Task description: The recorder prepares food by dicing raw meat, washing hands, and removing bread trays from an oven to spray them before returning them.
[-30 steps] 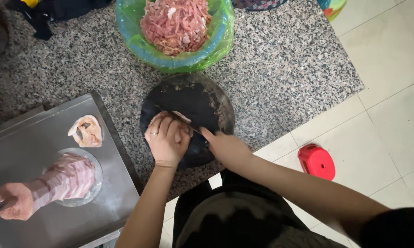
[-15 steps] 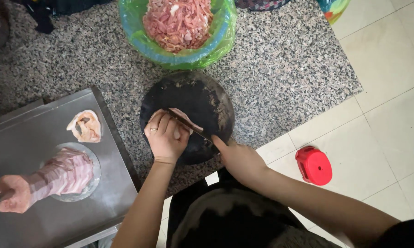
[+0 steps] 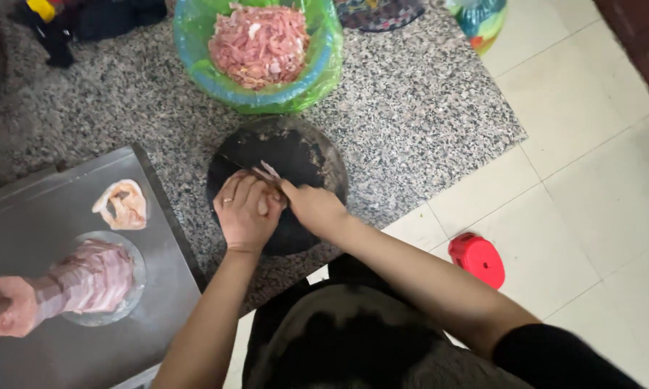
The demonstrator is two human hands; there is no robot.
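My left hand point(image 3: 244, 213) presses flat on a pale strip of raw meat point(image 3: 269, 171) lying on the round dark chopping board point(image 3: 303, 155). My right hand point(image 3: 314, 207), grip clenched on something hidden, touches it. Beyond, on the speckled granite worktop point(image 3: 411, 108), stands a green plastic-lined basin of sliced pink meat point(image 3: 260, 47).

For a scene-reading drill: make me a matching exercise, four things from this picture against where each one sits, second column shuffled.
Things:
1. left hand
2. sliced meat
3. red stool
4. stacked skewer meat

Places:
A. on the white floor tiles
B. on the steel tray
C. on the dark round chopping board
D. in the green-lined tub

Pairs: 1-C, 2-D, 3-A, 4-B
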